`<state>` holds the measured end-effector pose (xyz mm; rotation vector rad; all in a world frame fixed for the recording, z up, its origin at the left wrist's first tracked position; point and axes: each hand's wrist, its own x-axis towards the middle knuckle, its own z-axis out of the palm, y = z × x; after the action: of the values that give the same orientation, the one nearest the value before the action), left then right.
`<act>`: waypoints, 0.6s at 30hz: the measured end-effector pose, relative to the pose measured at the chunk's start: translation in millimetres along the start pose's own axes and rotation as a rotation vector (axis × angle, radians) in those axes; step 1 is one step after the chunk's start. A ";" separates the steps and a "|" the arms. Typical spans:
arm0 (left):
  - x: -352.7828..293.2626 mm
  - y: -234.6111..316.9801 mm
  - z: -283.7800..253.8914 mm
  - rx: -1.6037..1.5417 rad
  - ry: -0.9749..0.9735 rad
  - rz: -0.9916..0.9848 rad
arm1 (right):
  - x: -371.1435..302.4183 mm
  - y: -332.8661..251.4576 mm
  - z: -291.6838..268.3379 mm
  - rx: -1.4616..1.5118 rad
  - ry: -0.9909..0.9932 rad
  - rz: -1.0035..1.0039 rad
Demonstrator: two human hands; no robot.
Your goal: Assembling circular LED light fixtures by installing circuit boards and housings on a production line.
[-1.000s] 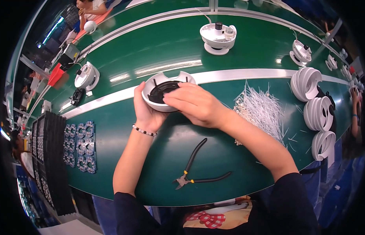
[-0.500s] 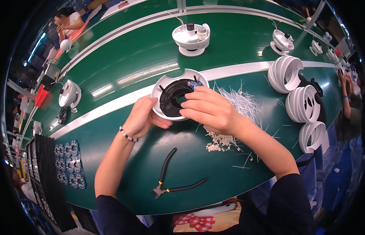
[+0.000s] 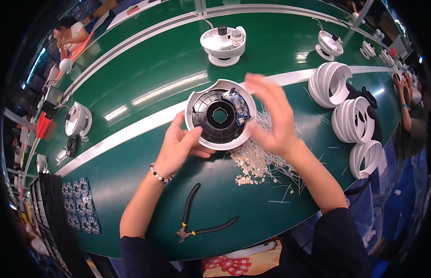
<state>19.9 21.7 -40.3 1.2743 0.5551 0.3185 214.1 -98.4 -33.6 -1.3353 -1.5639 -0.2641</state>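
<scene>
My left hand [image 3: 177,147] grips the lower left rim of a round white plastic housing [image 3: 191,121], its thumb over the edge. Inside the housing sits a black ring-shaped insert [image 3: 210,130] with a hole at its centre. A blue circuit board [image 3: 238,107] lies on the insert's right side. Beside the housing's right rim is my right hand [image 3: 276,116], open with fingers spread and slightly blurred; whether its thumb touches the rim is unclear. Diagonal cutters [image 3: 184,231] with black handles lie spread on the green table below.
White cable ties [image 3: 289,169] and small cream connectors [image 3: 250,167] are heaped at right, near stacked white rings [image 3: 352,120]. Blue circuit boards [image 3: 81,206] lie at left beside black trays [image 3: 46,213]. White assemblies [image 3: 223,46] stand on the conveyor [image 3: 155,69]; other people sit farther off.
My right hand has come off the insert and opened out to the right. The housing is now turned more face-up, showing the central hole and more of the circuit board.
</scene>
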 end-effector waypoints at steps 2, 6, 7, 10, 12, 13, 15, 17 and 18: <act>1.7 -1.5 9.1 0.034 -0.027 0.011 | 18.6 6.0 1.2 0.071 0.025 0.401; 1.2 -6.2 25.3 0.056 -0.101 0.088 | 37.8 25.1 2.5 -0.103 -0.253 0.628; -1.8 -3.8 26.0 0.056 -0.097 0.079 | 32.6 26.2 6.9 -0.052 -0.190 0.559; 1.7 -8.6 21.3 0.095 -0.121 0.129 | 28.1 27.8 7.7 -0.001 -0.199 0.596; 3.4 -9.9 22.2 0.137 -0.118 0.126 | 26.9 29.7 6.3 0.052 -0.200 0.623; 4.5 -11.5 19.8 0.170 -0.131 0.132 | 28.5 28.9 4.0 0.028 -0.261 0.648; 5.2 -11.9 17.8 0.204 -0.144 0.136 | 29.1 30.3 2.5 0.007 -0.321 0.675; 4.6 -11.1 18.4 0.223 -0.169 0.138 | 28.2 33.3 2.1 0.025 -0.330 0.664; 5.5 -10.4 18.6 0.224 -0.168 0.136 | 27.5 36.1 3.3 0.028 -0.330 0.666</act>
<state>34.0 6.7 -48.0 1.5442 0.3683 0.2635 246.0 -66.3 -28.8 -1.8568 -1.2777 0.4067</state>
